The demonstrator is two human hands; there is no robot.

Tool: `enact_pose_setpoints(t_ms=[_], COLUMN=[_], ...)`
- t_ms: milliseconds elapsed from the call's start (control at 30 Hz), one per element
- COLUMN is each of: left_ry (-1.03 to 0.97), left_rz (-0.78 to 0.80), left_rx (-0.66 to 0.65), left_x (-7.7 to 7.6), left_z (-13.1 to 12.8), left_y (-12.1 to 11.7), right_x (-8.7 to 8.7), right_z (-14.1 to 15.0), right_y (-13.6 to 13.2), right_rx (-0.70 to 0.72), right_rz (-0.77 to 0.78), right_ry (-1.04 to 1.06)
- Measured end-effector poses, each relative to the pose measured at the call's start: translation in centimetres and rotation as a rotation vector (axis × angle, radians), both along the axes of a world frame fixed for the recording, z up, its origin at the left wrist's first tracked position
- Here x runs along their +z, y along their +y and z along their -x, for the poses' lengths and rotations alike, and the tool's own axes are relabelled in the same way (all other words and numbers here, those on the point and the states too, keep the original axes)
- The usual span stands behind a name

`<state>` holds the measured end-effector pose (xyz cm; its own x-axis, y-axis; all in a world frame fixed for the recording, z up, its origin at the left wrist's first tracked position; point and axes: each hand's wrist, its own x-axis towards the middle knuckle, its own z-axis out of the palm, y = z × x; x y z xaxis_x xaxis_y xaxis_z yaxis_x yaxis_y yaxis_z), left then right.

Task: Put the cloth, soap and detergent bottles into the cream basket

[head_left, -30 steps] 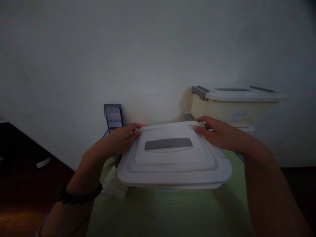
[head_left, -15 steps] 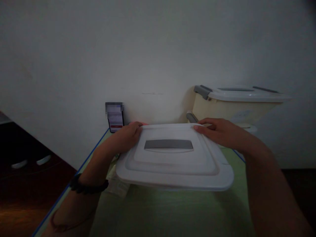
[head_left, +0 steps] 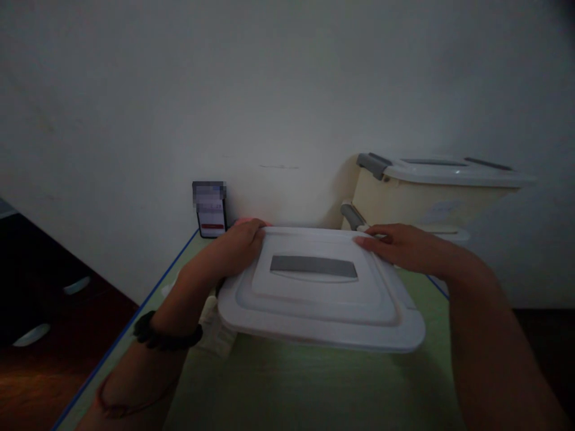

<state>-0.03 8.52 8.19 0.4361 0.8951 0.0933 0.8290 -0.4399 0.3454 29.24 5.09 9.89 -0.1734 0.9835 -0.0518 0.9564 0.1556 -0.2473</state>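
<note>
A white storage box lid [head_left: 323, 299] with a grey handle strip [head_left: 313, 267] is in both hands over the green table. My left hand [head_left: 242, 242] is closed around its far left corner. My right hand [head_left: 395, 242] grips the far right corner, thumb on top and fingers over the side. The lid sits slightly tilted, its left side a bit higher. Its underside is hidden, so I cannot tell what is beneath. Under its left edge lies a pale plastic packet [head_left: 218, 335], partly covered.
A phone [head_left: 211, 209] stands upright against the wall at the table's far left. Cream lidded storage boxes [head_left: 404, 203] are stacked at the back right. Something pink [head_left: 251, 221] shows behind the lid. The green table [head_left: 314, 389] has blue edges. White-edged dark shoes [head_left: 31, 335] are on the floor at left.
The lid has shifted slightly right and tilted, its right side lower, with both hands still on it. The shoes at the left have changed position.
</note>
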Motion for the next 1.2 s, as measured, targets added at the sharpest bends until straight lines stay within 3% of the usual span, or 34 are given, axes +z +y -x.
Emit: enact_pose_setpoints(t_ms=[300, 467, 800, 1200], left_ry=[-0.114, -0.239, -0.229, -0.236], left_rz=[0.046, 0.076, 0.076, 0.055], left_rx=[0.036, -0.017, -0.042, -0.028], left_x=[-0.2, -0.7, -0.8, -0.9], left_z=[-0.2, -0.1, 0.0, -0.4], left_y=[-0.1, 0.1, 0.4, 0.2], right_x=[0.4, 0.7, -0.5, -0.5], right_z=[0.4, 0.7, 0.0, 1.2], right_y=[0.0, -0.4, 0.4, 0.7], right_rx=[-0.021, -0.046, 0.029, -0.047], right_rz=[-0.054, -0.103, 0.061, -0.009], right_ry=[-0.008, 0.014, -0.041, -0.14])
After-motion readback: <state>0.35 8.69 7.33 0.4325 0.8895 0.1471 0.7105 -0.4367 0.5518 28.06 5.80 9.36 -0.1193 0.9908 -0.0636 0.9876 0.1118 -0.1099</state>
